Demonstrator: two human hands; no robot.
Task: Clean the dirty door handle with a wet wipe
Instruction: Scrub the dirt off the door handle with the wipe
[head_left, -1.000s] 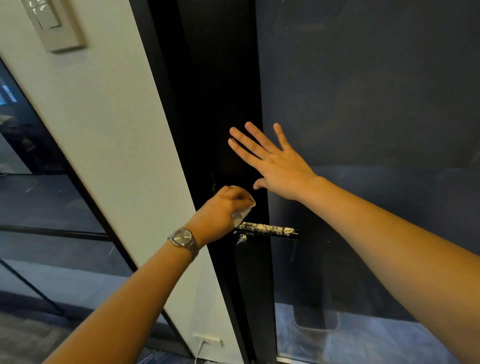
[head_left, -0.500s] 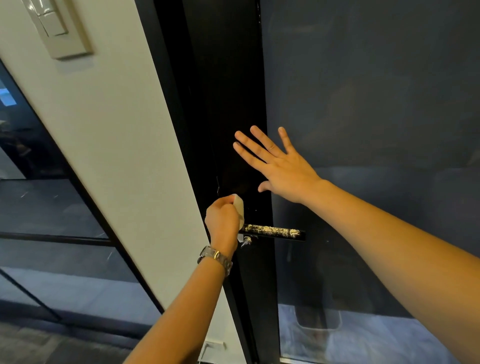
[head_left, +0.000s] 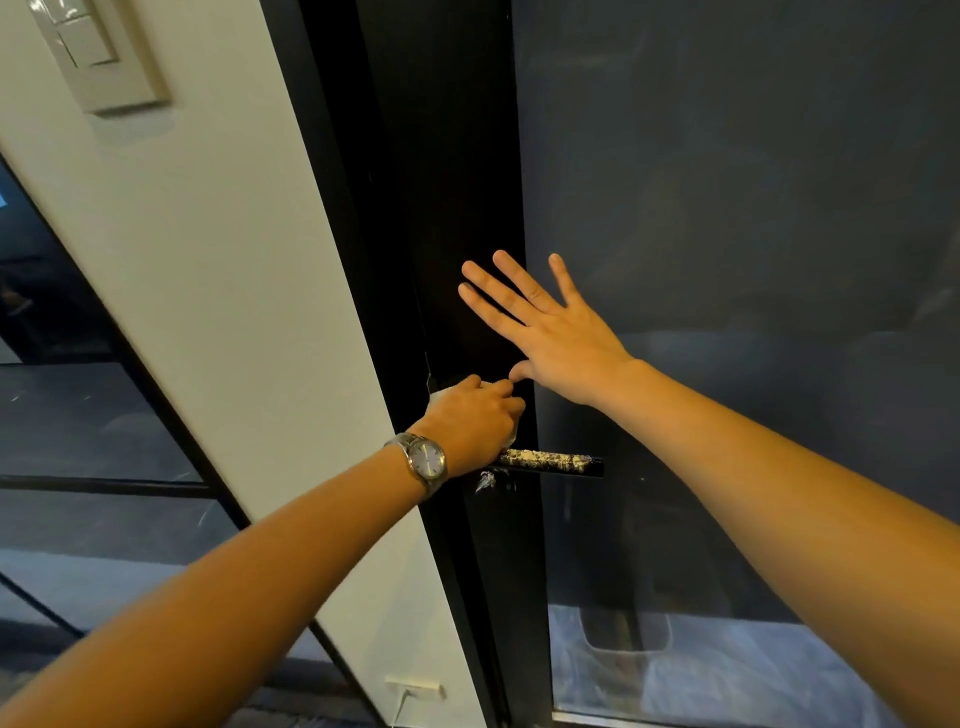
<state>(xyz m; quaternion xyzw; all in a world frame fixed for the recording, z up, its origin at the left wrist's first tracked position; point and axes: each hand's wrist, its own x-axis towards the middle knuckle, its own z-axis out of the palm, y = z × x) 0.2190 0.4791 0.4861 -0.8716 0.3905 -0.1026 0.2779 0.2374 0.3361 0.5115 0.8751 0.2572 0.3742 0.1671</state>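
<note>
Right hand (head_left: 550, 332) lies flat on the door (head_left: 457, 208), fingers spread, probably bracing it against the scrubbing. Left hand (head_left: 475, 415) is curled round the wipe (head_left: 511, 442) at the handle's (head_left: 550, 461) inner end. Pale grime coats the bar, not yet wiped.

Your door handle (head_left: 550, 462) is a black horizontal bar, speckled with pale yellowish dirt along its top. The white wet wipe (head_left: 435, 398) is crumpled inside your left hand (head_left: 470, 421), just above the handle's left end.
</note>
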